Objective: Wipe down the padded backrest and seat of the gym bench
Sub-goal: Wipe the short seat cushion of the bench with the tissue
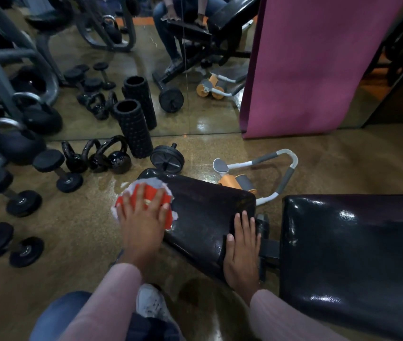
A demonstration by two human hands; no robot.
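The gym bench has two black padded parts: a smaller seat pad (205, 212) at centre and a larger glossy backrest pad (352, 249) at the right. A red and white cloth (155, 190) lies on the seat pad's left end. My left hand (141, 217) presses flat on the cloth with fingers spread. My right hand (243, 249) rests flat on the seat pad's right end, beside the gap between the two pads.
Kettlebells (112, 157), dumbbells (57, 171), a foam roller (134, 129) and an ab wheel (167, 159) crowd the floor at left, before a wall mirror. An orange and grey ab roller (252, 180) lies behind the seat. A purple mat (306, 65) leans at the back. My white shoe (152, 305) is below.
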